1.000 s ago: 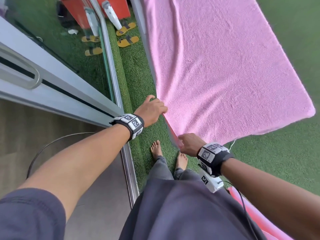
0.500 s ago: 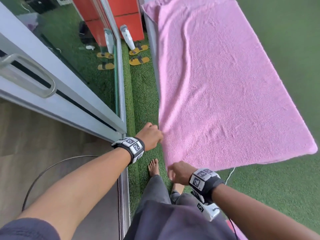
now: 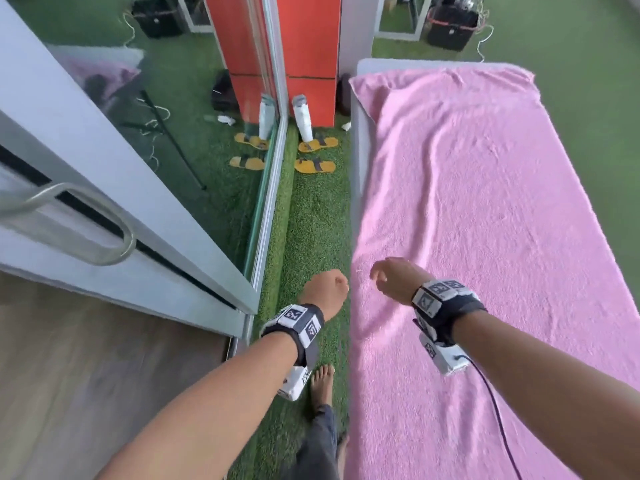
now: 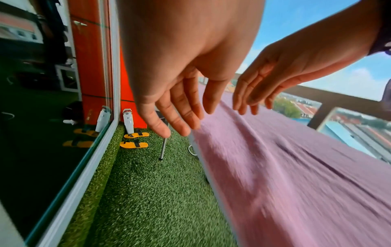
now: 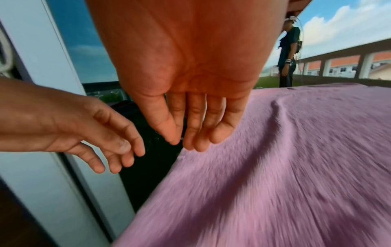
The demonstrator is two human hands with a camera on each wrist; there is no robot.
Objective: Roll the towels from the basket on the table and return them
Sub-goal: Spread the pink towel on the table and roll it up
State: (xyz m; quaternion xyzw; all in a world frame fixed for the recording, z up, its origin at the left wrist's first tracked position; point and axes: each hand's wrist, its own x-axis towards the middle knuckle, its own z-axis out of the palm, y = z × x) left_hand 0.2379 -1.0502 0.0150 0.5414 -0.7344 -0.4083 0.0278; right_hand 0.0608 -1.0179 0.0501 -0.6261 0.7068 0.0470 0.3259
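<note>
A large pink towel [image 3: 485,237] lies spread flat over the table [image 3: 358,126], with a few long creases. It also fills the lower right of the left wrist view as the towel [image 4: 296,183], and of the right wrist view as the towel [image 5: 275,167]. My left hand [image 3: 325,289] hovers just off the table's left edge, fingers loose and holding nothing [image 4: 175,117]. My right hand [image 3: 391,275] floats over the towel's left part, fingers straight and empty [image 5: 190,130]. No basket is in view.
A glass sliding door [image 3: 138,168] with a metal handle [image 3: 86,223] runs along the left. Yellow sandals [image 3: 317,154], a white bottle [image 3: 303,119] and an orange pillar [image 3: 308,46] stand on the green turf [image 3: 311,220]. A person [image 5: 288,55] stands beyond the table.
Both hands let go of the towel's near edge and moved forward along the table's left side. The view tilted up, showing the towel's far end.
</note>
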